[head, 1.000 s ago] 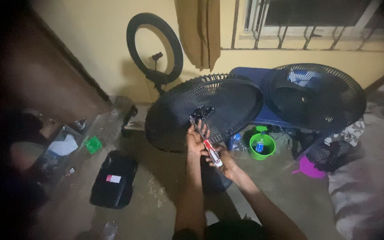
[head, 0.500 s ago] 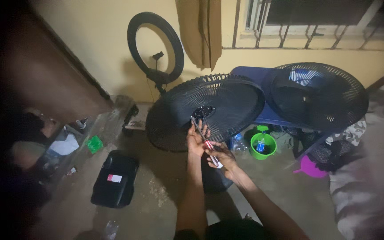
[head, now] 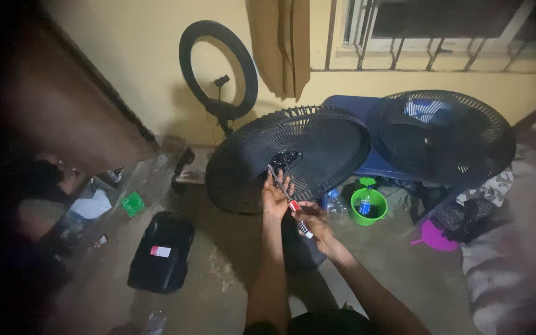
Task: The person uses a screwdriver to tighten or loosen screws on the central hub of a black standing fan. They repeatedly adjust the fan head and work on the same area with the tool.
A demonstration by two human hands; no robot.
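- Right hand (head: 314,224) grips a red-handled screwdriver (head: 291,201), tip at the hub of the black fan grille (head: 317,146).
- Left hand (head: 276,195) rests fingers-up against that grille.
- A green bowl (head: 368,206) sits on the floor nearby.

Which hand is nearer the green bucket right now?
Right. The right hand grips the screwdriver just left of the green bucket; the left hand is farther left, resting against the fan grille.
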